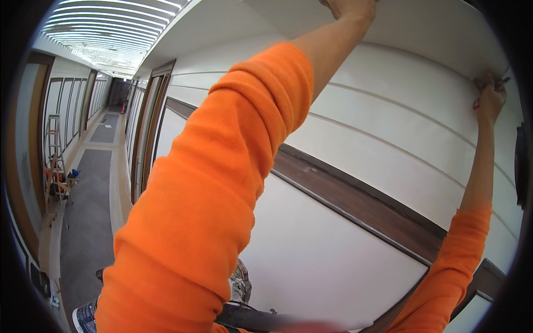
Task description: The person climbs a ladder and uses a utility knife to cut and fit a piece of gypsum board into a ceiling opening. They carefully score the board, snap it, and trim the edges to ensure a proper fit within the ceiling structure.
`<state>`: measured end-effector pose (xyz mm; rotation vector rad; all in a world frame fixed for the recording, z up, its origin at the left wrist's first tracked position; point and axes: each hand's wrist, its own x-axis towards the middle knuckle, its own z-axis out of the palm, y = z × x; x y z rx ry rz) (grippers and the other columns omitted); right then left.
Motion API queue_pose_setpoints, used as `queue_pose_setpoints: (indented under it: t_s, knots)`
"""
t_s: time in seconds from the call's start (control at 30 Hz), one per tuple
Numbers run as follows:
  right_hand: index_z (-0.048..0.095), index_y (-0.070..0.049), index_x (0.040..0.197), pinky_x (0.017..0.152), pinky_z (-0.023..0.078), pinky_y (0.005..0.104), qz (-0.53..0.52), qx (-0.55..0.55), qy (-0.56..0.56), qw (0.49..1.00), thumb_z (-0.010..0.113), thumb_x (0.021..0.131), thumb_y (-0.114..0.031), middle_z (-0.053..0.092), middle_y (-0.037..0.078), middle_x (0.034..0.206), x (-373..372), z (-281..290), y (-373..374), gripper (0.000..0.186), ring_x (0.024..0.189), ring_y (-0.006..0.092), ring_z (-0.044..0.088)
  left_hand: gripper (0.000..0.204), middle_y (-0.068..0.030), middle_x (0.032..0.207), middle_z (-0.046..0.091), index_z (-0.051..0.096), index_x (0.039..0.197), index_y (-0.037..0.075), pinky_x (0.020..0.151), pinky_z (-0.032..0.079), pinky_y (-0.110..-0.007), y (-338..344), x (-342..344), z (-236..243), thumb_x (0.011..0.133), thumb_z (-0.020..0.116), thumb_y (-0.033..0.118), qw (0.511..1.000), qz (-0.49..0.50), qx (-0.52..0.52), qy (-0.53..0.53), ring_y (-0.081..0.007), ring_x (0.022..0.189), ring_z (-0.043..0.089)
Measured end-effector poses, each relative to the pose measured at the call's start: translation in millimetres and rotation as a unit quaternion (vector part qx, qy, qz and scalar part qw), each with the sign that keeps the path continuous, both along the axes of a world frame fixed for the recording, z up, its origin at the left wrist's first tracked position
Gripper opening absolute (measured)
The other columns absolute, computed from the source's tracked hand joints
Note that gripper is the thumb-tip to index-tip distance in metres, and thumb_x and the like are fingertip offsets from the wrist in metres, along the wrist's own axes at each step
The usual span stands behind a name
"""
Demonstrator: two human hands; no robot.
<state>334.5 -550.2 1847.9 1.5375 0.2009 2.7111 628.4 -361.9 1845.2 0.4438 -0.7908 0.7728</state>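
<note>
Left hand: at the top edge of the view, mostly cut off, so I cannot tell whether it is spread or pinching; it lies close to the soffit.
Right hand: raised at the far right, fingers curled around a small tool (red, with a dark part; its exact kind is too small to tell).
Tool's place: in the right hand, up where the soffit meets the wall.
In the way: the left sleeve, near and large, crosses the middle and hides much of the wall and corridor edge; the right sleeve covers part of the lower right.
Corridor: runs far off on the left, with a stepladder beside the left wall, mixed gear at its foot, and a red cone at the far end.
Near bottom: a shiny, crinkled thing shows beside the left sleeve.
Sleeves: soft orange cloth, pushed up in thick folds.
Wall: pale, smooth, in long boards split by grooves; below runs a brown wood-look rail, then a flat white panel.
Floor: matt grey covering with pale borders.
Overhead: bright parallel slats, far left.
</note>
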Motion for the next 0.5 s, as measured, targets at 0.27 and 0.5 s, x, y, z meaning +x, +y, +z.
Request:
queue_pose_setpoints:
  t_s: [0.27, 0.5]
  knots:
    - [0.055, 0.006, 0.131, 0.070, 0.055, 0.0453, 0.017, 0.056, -0.030, 0.998, 0.057, 0.102, -0.032, 0.066, 0.024, 0.113, -76.3, -34.2, 16.0, 0.047, 0.090, 0.0402, 0.071, 0.147, -0.0396, 0.164, -0.007, -0.004, 0.155, -0.017, 0.129, 0.006, -0.045, 18.2, -24.7, -7.7, 0.070, 0.088, 0.060, 0.997, -0.030, 0.072, 0.009, -0.0452, 0.156, -0.007]
    - [0.042, -0.006, 0.151, 0.059, 0.048, 0.0289, -0.113, -0.074, 0.097, 0.986, 0.046, 0.108, -0.023, 0.052, 0.017, 0.143, -122.9, 2.5, -58.3, 0.046, 0.119, 0.0309, 0.064, 0.156, -0.0386, 0.163, -0.014, -0.014, 0.154, -0.015, 0.129, 0.005, -0.045, -4.1, 20.6, 9.6, 0.068, 0.084, 0.070, 0.998, -0.034, 0.027, 0.039, -0.0441, 0.156, -0.011]
